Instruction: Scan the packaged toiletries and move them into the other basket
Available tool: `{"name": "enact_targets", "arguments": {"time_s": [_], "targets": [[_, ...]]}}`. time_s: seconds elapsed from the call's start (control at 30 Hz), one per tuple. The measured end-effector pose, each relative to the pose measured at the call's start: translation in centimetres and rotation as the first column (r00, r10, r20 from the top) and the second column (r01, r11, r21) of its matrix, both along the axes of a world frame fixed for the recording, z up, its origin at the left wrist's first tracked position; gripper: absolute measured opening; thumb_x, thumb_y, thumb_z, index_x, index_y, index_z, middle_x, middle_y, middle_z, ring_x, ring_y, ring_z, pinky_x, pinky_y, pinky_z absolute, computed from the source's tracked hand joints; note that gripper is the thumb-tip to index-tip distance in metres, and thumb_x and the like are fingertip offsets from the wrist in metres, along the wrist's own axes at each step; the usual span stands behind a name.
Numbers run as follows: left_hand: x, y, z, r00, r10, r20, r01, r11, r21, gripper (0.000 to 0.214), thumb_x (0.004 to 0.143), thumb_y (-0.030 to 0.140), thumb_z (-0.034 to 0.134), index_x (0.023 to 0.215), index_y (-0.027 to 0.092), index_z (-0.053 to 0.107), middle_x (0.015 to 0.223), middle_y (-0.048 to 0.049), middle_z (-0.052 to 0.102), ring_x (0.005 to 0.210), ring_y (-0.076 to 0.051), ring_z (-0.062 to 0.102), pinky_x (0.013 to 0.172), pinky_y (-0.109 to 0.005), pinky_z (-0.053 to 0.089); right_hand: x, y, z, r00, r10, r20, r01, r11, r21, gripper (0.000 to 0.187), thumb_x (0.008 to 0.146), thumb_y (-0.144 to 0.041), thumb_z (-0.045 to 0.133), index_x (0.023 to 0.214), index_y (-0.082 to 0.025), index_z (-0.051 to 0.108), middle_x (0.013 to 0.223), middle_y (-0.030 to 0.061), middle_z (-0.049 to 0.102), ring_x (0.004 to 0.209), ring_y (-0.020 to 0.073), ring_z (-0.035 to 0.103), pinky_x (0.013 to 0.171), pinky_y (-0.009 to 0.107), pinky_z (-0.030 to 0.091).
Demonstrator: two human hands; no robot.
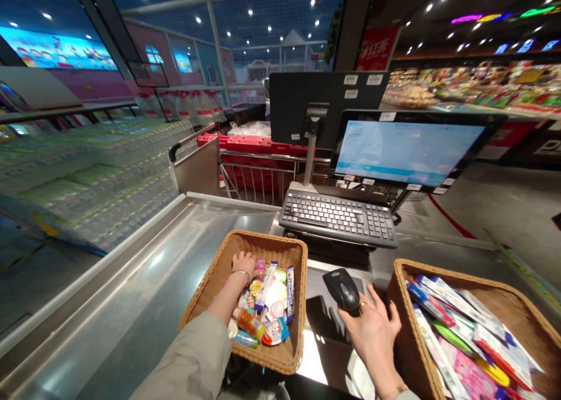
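Observation:
My left hand (243,264) reaches into a wicker basket (210,283) on the steel checkout counter, fingers curled down among several small colourful packets and tubes (267,306); what it grips is hidden. A bracelet sits on that wrist. My right hand (372,330) holds a black handheld barcode scanner (342,289) over the counter between the two baskets, fingers wrapped around its handle. A second wicker basket (403,341) at the right holds flat colourful packages (464,341).
A grey keyboard (337,216) and a lit touchscreen monitor (409,152) stand behind the baskets, with a second black screen (307,105) further back. A steel counter chute (144,283) runs left. Red crates and a metal rail (258,172) lie beyond.

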State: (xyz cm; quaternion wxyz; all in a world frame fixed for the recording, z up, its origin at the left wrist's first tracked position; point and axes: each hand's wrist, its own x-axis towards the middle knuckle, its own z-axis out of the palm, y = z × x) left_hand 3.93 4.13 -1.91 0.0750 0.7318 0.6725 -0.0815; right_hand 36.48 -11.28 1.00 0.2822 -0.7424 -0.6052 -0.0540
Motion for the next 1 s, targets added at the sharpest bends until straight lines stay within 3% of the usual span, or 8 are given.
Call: {"name": "enact_targets", "arguments": {"time_s": [0.33,0.53,0.67,0.83,1.0], "targets": [[0.3,0.9,-0.5,1.0,-0.016,0.013,0.017,0.997,-0.073,0.059,0.072,0.062,0.06,0.116,0.023,0.059,0.119,-0.0124,0.066,0.122,-0.034,0.048,0.108,-0.057,0.022,0.1,0.6,-0.6,1.0,-0.027,0.006,0.028,0.999,-0.028,0.03,0.074,-0.051,0.054,0.078,-0.028,0.072,0.103,0.0028,0.074,0.123,0.0291,0.05,0.108,0.052,0.015],[0.8,0.8,-0.4,0.999,-0.043,0.01,0.043,0.997,-0.065,0.061,0.067,0.066,0.063,0.11,0.023,0.065,0.122,-0.0148,0.063,0.124,-0.036,0.047,0.11,-0.063,0.014,0.0,0.8,-0.9,1.0,-0.031,0.001,0.031,0.999,0.016,0.029,0.073,-0.051,0.054,0.076,-0.027,0.071,0.1,0.0032,0.074,0.12,0.03,0.052,0.107,0.053,0.017],[1.0,0.5,0.5,0.999,-0.054,0.001,0.054,0.998,-0.035,0.059,0.064,0.068,0.065,0.106,0.026,0.069,0.121,-0.0141,0.063,0.122,-0.036,0.046,0.111,-0.065,0.009,-0.1,0.8,-0.6,1.0,-0.023,-0.008,0.023,0.999,0.028,0.028,0.073,-0.049,0.054,0.075,-0.027,0.071,0.099,0.0037,0.074,0.119,0.0304,0.052,0.107,0.054,0.016],[0.6,0.2,2.0,0.998,-0.065,-0.005,0.065,0.998,0.0,0.04,0.067,0.06,0.07,0.094,0.03,0.073,0.114,-0.009,0.065,0.118,-0.033,0.048,0.113,-0.063,0.005,-0.4,0.5,-0.1,1.0,-0.017,-0.022,0.017,0.999,0.034,0.029,0.073,-0.048,0.052,0.074,-0.027,0.071,0.098,0.0043,0.074,0.118,0.0305,0.053,0.107,0.054,0.015],[0.7,-1.1,2.8,0.996,-0.084,-0.015,0.085,0.996,0.033,0.034,0.065,0.054,0.073,0.083,0.026,0.074,0.11,-0.0104,0.066,0.116,-0.034,0.048,0.112,-0.065,0.001,-0.6,0.2,0.3,0.997,0.009,-0.079,-0.008,1.0,0.021,0.029,0.073,-0.049,0.053,0.073,-0.027,0.071,0.099,0.0035,0.074,0.12,0.0307,0.052,0.108,0.055,0.012]]}}
